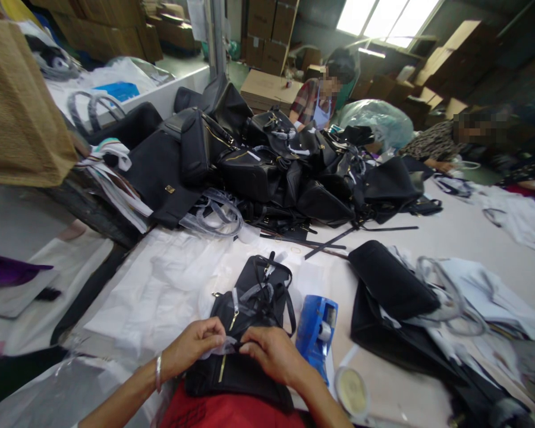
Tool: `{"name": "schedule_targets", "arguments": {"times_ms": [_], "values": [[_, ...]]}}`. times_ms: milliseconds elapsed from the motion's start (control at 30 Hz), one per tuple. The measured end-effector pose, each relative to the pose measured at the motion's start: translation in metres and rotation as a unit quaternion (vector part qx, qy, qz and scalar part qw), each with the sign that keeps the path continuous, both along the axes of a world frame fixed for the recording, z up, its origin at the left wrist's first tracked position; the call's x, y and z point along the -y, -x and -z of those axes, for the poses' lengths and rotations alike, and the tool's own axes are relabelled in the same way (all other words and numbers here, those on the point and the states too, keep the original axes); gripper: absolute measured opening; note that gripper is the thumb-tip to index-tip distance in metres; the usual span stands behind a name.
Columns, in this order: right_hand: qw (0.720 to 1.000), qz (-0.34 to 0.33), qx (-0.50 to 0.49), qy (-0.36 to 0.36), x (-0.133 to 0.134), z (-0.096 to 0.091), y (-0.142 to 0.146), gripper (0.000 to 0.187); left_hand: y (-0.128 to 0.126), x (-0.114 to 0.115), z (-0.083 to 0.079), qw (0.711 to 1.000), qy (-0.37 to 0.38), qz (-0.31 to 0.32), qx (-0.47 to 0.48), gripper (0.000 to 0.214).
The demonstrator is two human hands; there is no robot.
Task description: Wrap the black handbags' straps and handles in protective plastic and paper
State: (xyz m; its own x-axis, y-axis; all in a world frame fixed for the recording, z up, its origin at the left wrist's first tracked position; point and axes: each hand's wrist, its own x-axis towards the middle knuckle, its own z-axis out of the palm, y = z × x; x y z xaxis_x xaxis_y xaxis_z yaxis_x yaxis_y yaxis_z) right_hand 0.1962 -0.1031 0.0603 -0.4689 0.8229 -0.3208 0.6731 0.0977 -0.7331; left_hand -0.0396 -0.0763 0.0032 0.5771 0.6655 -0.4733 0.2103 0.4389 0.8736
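A black backpack point(249, 377) with gold zippers and thin straps lies on the table directly in front of me. Over its middle, my left hand point(206, 336) pinches a piece of thin clear plastic wrap point(225, 346). Close beside it, my right hand point(270, 351) is closed, its fingertips at the other end of the wrap by a dark strap; exactly what they grip is hidden. More clear wrap covers parts of the bag's zipper pulls and straps. Just right of the bag stands a blue tape dispenser point(316, 330), with a roll of tape point(351, 389) below it.
Black bags point(249, 172) are heaped across the back of the table. White tissue sheets point(138, 285) lie at left, and more black bags point(392, 285) at right. One co-worker point(314, 101) sits behind the heap; another point(437, 142) is at the far right.
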Motion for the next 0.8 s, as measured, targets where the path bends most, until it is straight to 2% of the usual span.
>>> {"name": "schedule_targets", "arguments": {"times_ms": [100,300,467,567,667,800], "values": [[0.999,-0.004,0.027,-0.017,-0.002,0.001,0.004,0.013,-0.004,0.003,0.000,1.000,0.014,-0.008,-0.001,0.030],[0.997,0.012,0.077,-0.028,-0.002,0.002,0.003,0.024,-0.003,0.007,0.000,0.999,0.017,-0.043,-0.006,0.027],[0.999,0.018,0.004,0.028,-0.002,0.007,0.001,0.020,-0.006,0.007,-0.005,0.998,0.010,-0.054,0.002,0.027],[0.997,0.012,-0.052,0.059,-0.004,0.012,0.006,0.028,-0.011,0.008,-0.006,0.999,-0.005,-0.051,0.004,0.028],[0.999,0.013,-0.034,0.032,-0.006,0.014,0.016,0.038,-0.016,0.012,-0.002,0.999,0.000,-0.045,0.001,0.029],[0.999,-0.033,0.020,-0.017,-0.007,0.011,0.024,0.042,-0.017,0.013,0.003,0.999,0.025,-0.038,-0.001,0.029]]}}
